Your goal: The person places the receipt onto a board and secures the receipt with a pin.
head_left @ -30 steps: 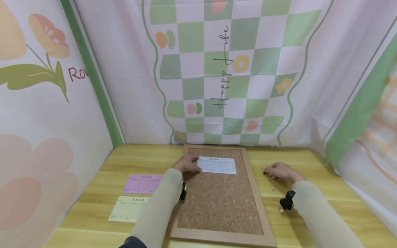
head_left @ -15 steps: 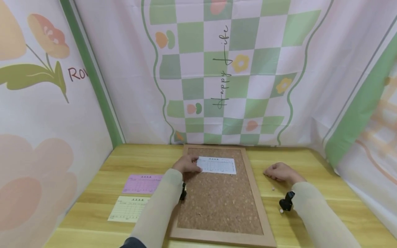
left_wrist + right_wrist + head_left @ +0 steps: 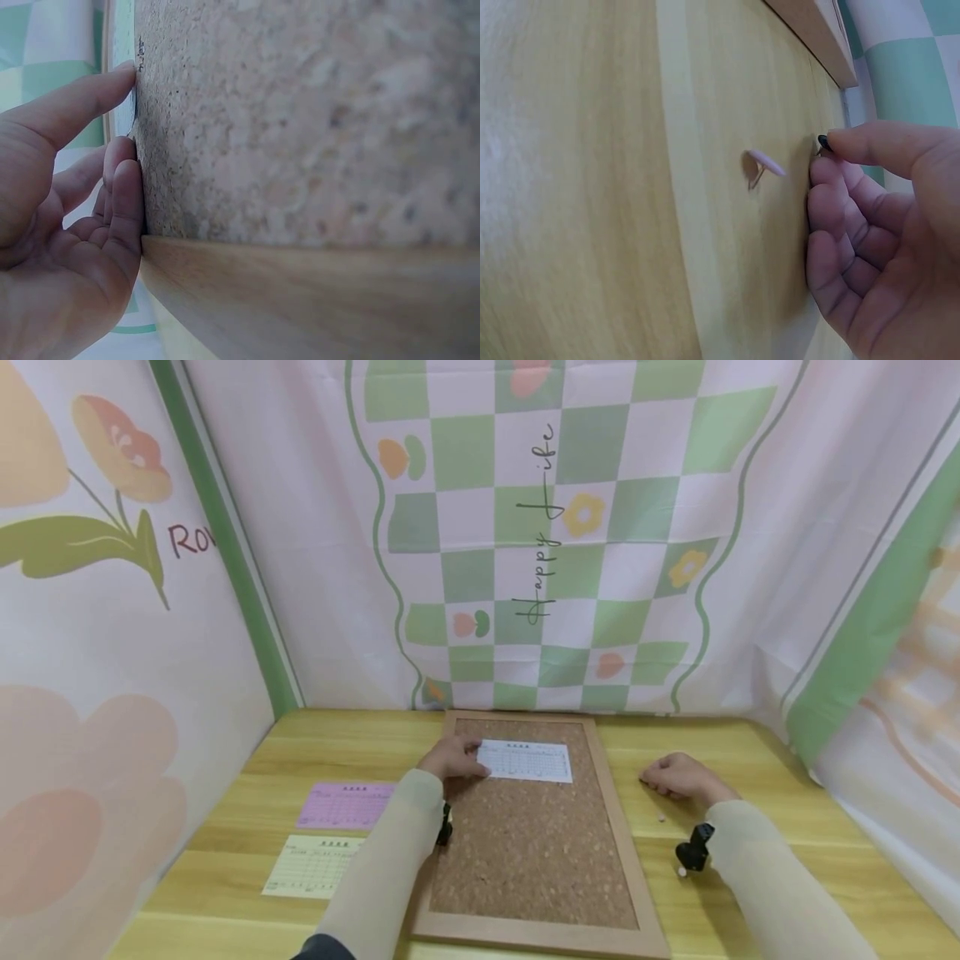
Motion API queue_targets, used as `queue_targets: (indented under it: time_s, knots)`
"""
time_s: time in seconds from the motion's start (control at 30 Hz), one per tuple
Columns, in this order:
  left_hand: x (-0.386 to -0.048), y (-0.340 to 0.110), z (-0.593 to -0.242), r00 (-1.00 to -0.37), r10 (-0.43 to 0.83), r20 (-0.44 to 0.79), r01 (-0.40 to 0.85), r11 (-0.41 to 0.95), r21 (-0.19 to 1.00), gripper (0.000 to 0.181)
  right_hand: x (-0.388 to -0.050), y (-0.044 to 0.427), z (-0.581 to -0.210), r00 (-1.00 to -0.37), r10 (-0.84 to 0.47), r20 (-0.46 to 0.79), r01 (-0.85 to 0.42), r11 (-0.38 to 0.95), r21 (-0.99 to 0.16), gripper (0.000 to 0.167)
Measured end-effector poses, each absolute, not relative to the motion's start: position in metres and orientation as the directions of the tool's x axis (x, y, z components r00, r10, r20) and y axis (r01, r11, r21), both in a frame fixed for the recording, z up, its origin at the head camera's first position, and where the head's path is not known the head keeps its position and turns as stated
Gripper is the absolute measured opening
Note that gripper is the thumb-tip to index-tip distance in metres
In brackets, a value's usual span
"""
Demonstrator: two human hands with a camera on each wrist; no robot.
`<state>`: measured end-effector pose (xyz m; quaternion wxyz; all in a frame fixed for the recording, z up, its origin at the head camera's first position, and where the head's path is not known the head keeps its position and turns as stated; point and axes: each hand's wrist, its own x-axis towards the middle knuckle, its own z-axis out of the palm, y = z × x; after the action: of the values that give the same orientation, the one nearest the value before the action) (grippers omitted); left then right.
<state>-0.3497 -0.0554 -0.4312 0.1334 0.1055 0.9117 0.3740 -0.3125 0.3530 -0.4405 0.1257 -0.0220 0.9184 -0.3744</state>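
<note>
A white printed slip (image 3: 528, 762) lies flat near the top of a wood-framed corkboard (image 3: 536, 860). My left hand (image 3: 453, 757) presses on the slip's left edge, thumb and forefinger spread apart at its corners; in the left wrist view the other fingers rest against the cork. To the right of the board, my right hand (image 3: 678, 775) stays low at the tabletop. Its thumb and forefinger pinch a black thumbtack (image 3: 824, 142), clearest in the right wrist view. A pale pink thumbtack (image 3: 766, 163) sits on the wood beside that hand, its pin pointing down.
Left of the board lie a pink slip (image 3: 345, 804) and a pale yellow slip (image 3: 307, 866), the latter partly covered by the left sleeve. Another whitish tack (image 3: 682, 872) lies under the right wrist camera. A patterned curtain (image 3: 540, 527) hangs behind the wooden table (image 3: 225, 860).
Almost nothing differs. Both hands keep their places, with the right fingers shifting very slightly around the black thumbtack; the slip and board stay put.
</note>
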Motion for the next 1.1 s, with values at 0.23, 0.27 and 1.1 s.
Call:
queue_targets:
  time_s: [0.23,0.27,1.1]
  knots:
    - [-0.350,-0.054,-0.432,-0.941,0.294,-0.166,0.094,0.700,0.708,0.067,-0.312,0.353,-0.438,-0.974,-0.145,-0.172,0.031,0.669,-0.742,0.020]
    - [-0.350,-0.054,-0.431,-0.941,0.293,-0.168,0.091,0.700,0.709,0.066,-0.313,0.352,-0.438,-0.975,-0.149,-0.163,0.023,0.665,-0.747,0.020]
    - [-0.352,-0.055,-0.433,-0.944,0.291,-0.154,0.105,0.708,0.698,0.066,-0.333,0.304,-0.428,-0.987,-0.139,-0.077,0.005,0.456,-0.890,0.034]
